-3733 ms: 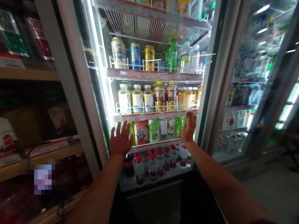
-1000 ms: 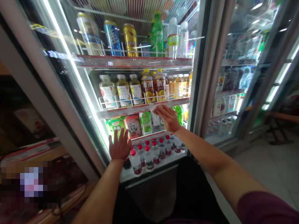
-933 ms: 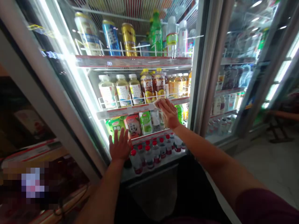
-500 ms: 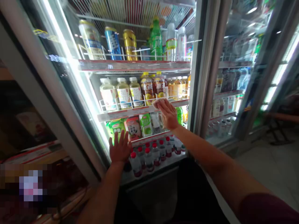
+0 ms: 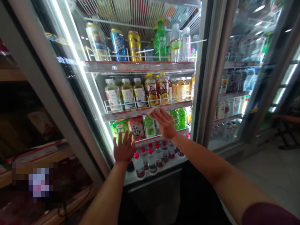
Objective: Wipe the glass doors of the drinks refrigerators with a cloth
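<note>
My right hand is spread flat over a pale pinkish cloth, which shows past the fingertips. It is in front of the shelf edge below the bottled teas, seemingly against the glass door of a lit drinks fridge. Low on the left, my left hand has its fingers spread and holds nothing; it appears to rest on the glass. Behind it are a green drink carton and a red drink carton. Part of the cloth lies hidden under my right hand.
Cans and bottles stand on the upper shelf, and red-capped water bottles fill the bottom. A metal door frame borders the right side, with another fridge beyond. Shelving with goods stands at the left.
My right hand has moved slightly left and down with the cloth, away from the bottled teas. My left hand keeps its place on the glass while the view shifts a little.
</note>
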`<act>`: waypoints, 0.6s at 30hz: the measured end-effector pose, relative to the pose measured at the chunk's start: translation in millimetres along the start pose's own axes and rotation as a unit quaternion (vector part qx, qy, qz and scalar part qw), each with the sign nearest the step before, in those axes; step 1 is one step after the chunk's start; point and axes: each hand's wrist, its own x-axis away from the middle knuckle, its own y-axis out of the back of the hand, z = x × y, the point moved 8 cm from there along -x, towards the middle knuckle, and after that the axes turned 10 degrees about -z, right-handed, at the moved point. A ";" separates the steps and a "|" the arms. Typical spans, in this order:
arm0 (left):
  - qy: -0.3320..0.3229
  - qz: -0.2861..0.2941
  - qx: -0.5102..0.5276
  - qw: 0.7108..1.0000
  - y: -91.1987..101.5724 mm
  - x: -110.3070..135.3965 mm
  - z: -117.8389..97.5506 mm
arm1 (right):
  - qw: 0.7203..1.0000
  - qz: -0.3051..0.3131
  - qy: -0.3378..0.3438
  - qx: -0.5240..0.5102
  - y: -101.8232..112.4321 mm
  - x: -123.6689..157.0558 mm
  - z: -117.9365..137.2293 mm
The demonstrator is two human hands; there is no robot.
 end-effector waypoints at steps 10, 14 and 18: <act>-0.006 -0.006 -0.010 1.000 2.8 -1.7 -1.5 | 1.000 -0.026 -0.001 -0.016 3.0 -2.8 -2.1; -0.002 -0.002 -0.009 1.000 3.4 -2.5 -1.3 | 0.994 0.034 0.085 -0.053 -6.8 13.3 22.8; -0.010 0.002 -0.017 1.000 4.3 -3.7 -2.9 | 0.988 0.072 0.123 -0.058 -8.1 14.2 21.4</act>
